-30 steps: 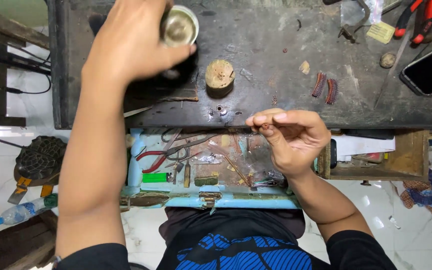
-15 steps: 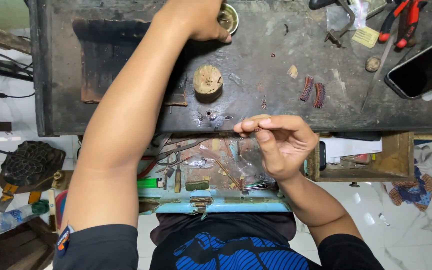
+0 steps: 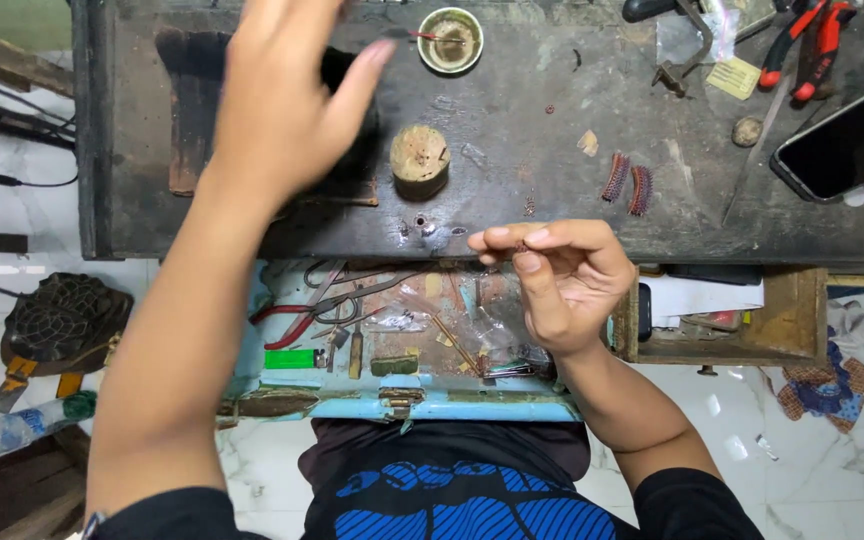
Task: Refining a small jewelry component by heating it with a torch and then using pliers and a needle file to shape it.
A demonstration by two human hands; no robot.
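My right hand (image 3: pixel 552 280) hovers at the front edge of the dark workbench (image 3: pixel 512 180), thumb and forefinger pinched on a tiny reddish piece (image 3: pixel 520 243). Raised over the bench's left half, my left hand (image 3: pixel 287 100) is blurred, its fingers spread and holding nothing. A small round metal bowl (image 3: pixel 451 40) with a thin stick resting in it stands on the bench at the far side, to the right of my left hand. A short wooden stump (image 3: pixel 420 160) sits on the bench between my two hands.
Two small reddish coils (image 3: pixel 627 187), a phone (image 3: pixel 847 140) and red-handled pliers (image 3: pixel 802 45) lie on the bench's right side. Below the bench, an open blue drawer (image 3: pixel 392 400) holds pliers, a green lighter and small tools. A wooden drawer (image 3: pixel 742 320) is open at right.
My left hand carried the metal bowl to the far side of the bench, let go of it and has drawn back open. My right hand stayed pinched near the bench edge.
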